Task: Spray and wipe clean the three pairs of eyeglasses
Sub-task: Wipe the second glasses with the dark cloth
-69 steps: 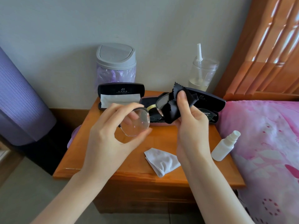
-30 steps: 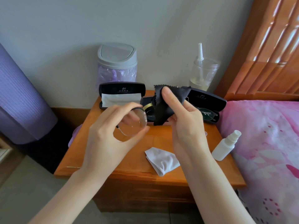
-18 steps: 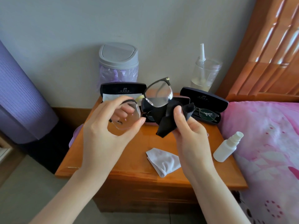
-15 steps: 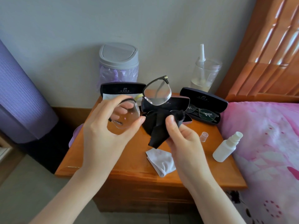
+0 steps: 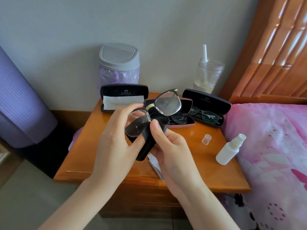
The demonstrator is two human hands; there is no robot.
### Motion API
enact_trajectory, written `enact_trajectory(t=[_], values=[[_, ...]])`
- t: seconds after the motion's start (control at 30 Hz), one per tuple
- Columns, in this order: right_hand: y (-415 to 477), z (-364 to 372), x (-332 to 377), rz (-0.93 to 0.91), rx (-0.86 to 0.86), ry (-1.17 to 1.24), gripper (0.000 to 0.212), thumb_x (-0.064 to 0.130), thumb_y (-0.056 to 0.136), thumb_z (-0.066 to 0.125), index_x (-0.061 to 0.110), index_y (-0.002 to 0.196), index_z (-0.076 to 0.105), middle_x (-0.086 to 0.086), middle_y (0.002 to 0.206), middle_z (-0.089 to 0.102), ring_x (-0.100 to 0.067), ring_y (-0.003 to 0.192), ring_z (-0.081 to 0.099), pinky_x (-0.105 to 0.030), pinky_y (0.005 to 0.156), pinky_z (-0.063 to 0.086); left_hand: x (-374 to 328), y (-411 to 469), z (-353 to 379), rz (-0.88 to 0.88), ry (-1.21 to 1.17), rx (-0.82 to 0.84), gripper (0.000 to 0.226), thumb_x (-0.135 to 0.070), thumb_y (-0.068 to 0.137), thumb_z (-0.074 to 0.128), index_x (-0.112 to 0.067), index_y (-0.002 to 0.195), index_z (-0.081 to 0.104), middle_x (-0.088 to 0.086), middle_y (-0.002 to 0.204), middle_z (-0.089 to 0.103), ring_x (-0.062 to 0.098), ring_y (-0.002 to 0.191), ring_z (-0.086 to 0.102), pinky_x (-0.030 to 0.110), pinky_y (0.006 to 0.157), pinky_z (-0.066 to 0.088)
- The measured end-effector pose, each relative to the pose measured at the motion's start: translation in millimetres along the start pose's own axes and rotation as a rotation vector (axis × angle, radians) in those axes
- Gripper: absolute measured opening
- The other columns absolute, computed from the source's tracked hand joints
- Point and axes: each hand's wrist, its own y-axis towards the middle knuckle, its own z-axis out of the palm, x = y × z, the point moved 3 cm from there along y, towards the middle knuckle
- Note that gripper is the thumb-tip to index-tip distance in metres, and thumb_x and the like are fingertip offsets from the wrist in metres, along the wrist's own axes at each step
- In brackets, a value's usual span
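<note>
Wooden nightstand (image 5: 93,151) below, left hand (image 5: 114,143) grips 1 lens rim of the eyeglasses (image 5: 167,103) in midair, right hand (image 5: 172,151) pinches black cloth (image 5: 146,146) on that lens; hard rubbing could twist or drop the frame.

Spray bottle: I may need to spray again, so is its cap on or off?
Off. The spray bottle shows a bare nozzle; a clear cap sits apart on the nightstand.

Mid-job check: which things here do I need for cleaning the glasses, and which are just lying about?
Job: held eyeglasses in the left hand; black cloth pinched by the right hand; spray bottle; pair in pink case; pair in dark case.
Lying about: lidded bin; jar with straw; purple roll; white cloth, idle for now.
</note>
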Motion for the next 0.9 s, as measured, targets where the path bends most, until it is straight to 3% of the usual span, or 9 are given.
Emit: enact_trajectory(t=[0.13, 0.27, 0.4, 0.53, 0.63, 0.77, 0.9], values=[[-1, -1, 2, 0.004, -0.033, 0.066, 0.042, 0.037, 0.081, 0.059, 0.003, 0.103, 0.071, -0.014, 0.100, 0.073, -0.023, 0.100, 0.068, -0.043, 0.099, 0.049, -2, -1, 2, 0.014, -0.014, 0.039, 0.052, -0.037, 0.083, 0.053, -0.009, 0.127, 0.051, -0.002, 0.117, 0.060, 0.009, 0.112, 0.056, 0.006, 0.093, 0.039], [0, -1, 10, -0.019, -0.007, 0.158, 0.027, 0.022, 0.088, 0.061, 0.006, 0.107, 0.070, -0.011, 0.104, 0.073, -0.024, 0.104, 0.067, -0.037, 0.095, 0.051, -10, -7, 7, 0.035, -0.055, 0.100, 0.059, -0.031, 0.081, 0.054, -0.014, 0.136, 0.042, -0.008, 0.126, 0.053, 0.000, 0.121, 0.048, 0.005, 0.096, 0.035], [4, -2, 17, -0.047, -0.035, 0.119, 0.027, 0.022, 0.079, 0.069, 0.008, 0.102, 0.072, -0.011, 0.098, 0.074, -0.025, 0.100, 0.068, -0.036, 0.092, 0.053, -14, -15, 13, 0.003, -0.178, 0.178, 0.064, -0.029, 0.085, 0.047, -0.022, 0.145, 0.026, -0.012, 0.142, 0.043, -0.001, 0.133, 0.038, 0.008, 0.104, 0.031], [5, -3, 23, -0.068, -0.028, 0.100, 0.029, 0.020, 0.071, 0.074, 0.005, 0.096, 0.072, -0.011, 0.088, 0.073, -0.023, 0.087, 0.071, -0.029, 0.081, 0.057, -16, -18, 15, -0.077, -0.245, 0.248, 0.065, -0.044, 0.089, 0.043, -0.028, 0.148, 0.021, -0.016, 0.145, 0.041, -0.005, 0.133, 0.036, 0.004, 0.101, 0.029], [6, -5, 28, -0.110, -0.053, 0.055, 0.028, 0.020, 0.069, 0.075, 0.003, 0.091, 0.073, -0.012, 0.082, 0.073, -0.018, 0.076, 0.070, -0.022, 0.071, 0.057, -19, -15, 14, -0.125, -0.399, 0.253, 0.056, -0.043, 0.091, 0.044, -0.030, 0.144, 0.029, -0.019, 0.139, 0.049, -0.004, 0.130, 0.043, 0.010, 0.100, 0.037], [8, -6, 35, -0.192, -0.101, -0.059, 0.036, 0.028, 0.065, 0.074, -0.001, 0.086, 0.072, -0.011, 0.073, 0.071, -0.013, 0.065, 0.068, -0.018, 0.061, 0.055, -20, -5, 6, -0.207, -0.525, 0.186, 0.028, -0.028, 0.093, 0.049, -0.031, 0.121, 0.048, -0.037, 0.112, 0.061, -0.012, 0.109, 0.057, 0.001, 0.083, 0.042], [9, -8, 37, -0.187, -0.093, -0.102, 0.033, 0.028, 0.067, 0.073, 0.001, 0.084, 0.073, -0.004, 0.068, 0.071, -0.008, 0.062, 0.068, -0.015, 0.058, 0.052, -13, 0, 2, -0.270, -0.582, 0.175, 0.030, -0.013, 0.085, 0.058, -0.019, 0.114, 0.059, -0.016, 0.108, 0.070, -0.001, 0.103, 0.065, 0.008, 0.079, 0.049]])
